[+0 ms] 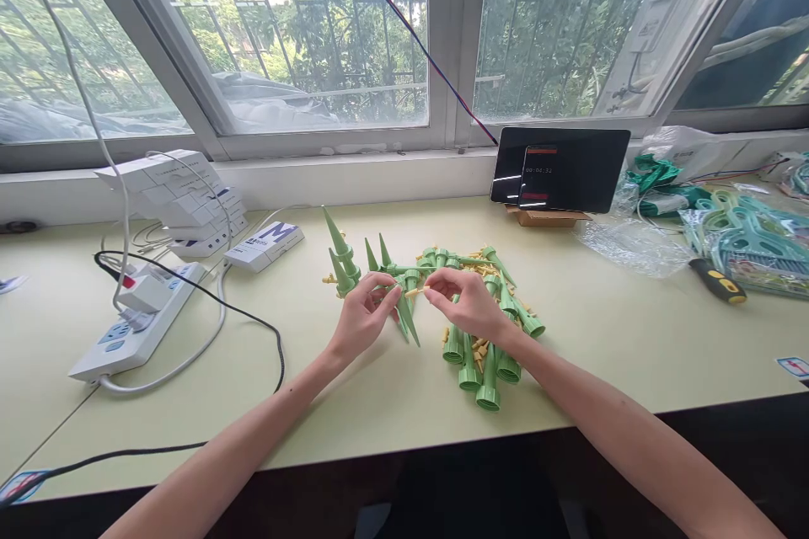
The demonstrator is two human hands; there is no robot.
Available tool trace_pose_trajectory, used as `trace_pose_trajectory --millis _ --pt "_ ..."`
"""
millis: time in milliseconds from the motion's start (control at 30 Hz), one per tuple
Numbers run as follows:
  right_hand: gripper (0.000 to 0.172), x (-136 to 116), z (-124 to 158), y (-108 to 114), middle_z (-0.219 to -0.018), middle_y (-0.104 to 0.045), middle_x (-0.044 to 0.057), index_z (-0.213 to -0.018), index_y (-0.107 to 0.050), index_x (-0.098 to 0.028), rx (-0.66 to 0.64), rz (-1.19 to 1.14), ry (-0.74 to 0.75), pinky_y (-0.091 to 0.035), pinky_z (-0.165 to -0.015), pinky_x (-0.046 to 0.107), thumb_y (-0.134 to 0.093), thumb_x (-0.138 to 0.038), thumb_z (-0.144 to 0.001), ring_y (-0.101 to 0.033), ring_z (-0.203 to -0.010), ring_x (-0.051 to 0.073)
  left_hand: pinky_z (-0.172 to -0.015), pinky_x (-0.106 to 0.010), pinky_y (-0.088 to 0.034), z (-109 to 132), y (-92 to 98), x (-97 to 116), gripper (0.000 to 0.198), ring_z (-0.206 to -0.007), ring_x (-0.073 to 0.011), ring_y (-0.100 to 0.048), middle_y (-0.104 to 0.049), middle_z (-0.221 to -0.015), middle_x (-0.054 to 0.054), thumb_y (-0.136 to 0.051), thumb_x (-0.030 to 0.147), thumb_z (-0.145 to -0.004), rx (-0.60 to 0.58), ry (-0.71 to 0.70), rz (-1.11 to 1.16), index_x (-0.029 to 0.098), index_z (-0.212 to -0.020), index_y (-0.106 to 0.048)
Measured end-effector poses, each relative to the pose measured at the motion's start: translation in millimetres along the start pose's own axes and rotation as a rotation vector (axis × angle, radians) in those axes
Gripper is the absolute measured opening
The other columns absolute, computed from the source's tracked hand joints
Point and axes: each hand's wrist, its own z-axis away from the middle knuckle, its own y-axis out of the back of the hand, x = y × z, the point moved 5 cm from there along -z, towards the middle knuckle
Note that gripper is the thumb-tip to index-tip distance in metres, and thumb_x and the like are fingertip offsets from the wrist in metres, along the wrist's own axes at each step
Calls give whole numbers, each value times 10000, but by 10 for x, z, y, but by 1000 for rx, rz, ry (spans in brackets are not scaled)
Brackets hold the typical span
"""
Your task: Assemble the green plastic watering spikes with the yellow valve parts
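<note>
My left hand [361, 316] is closed around a green plastic watering spike [409, 323], whose pointed end slants down toward the table. Between the fingertips of my right hand [471, 303] is a small yellow valve piece [415, 292], held close to the spike; whether the two touch I cannot tell. Beyond my left hand several green spikes [341, 251] stand point up, some with yellow bits at their sides. Under and around my right hand lies a heap of capped green spikes [488, 394], with loose yellow valves [481, 352] scattered among them.
At left are a white power strip [136, 324] with cables, a small white box [265, 246] and stacked boxes [183, 198]. A dark tablet [569, 173] leans by the window. Plastic wrap [635, 248], a screwdriver handle [717, 280] and bagged green items [755, 236] lie right.
</note>
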Motion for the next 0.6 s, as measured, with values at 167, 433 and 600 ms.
trace_pose_trajectory --millis 167,433,600 --pt "119 18 -1 -25 -760 -679 24 -876 -653 -176 -36 8 8 -500 -625 256 -580 -267 -899 -610 -674 140 -531 -263 -592 10 -14 -13 181 -616 -94 -617 -535 -1001 -37 -639 358 -874 -16 -20 2 181 -895 -608" --pt "164 19 3 -47 -756 -680 26 -886 -663 -173 -66 56 9 -475 -619 261 -571 -305 -917 -587 -660 140 -540 -275 -595 36 -21 -23 157 -637 -99 -581 -534 -1009 -50 -619 340 -890 -22 -70 -50 186 -916 -622" --pt "198 9 4 -57 -757 -679 29 -886 -662 -175 -81 65 15 -474 -619 266 -561 -340 -928 -588 -667 146 -529 -267 -591 45 -35 -16 160 -651 -106 -578 -534 -1003 -54 -617 348 -890 -17 -87 -64 190 -907 -625"
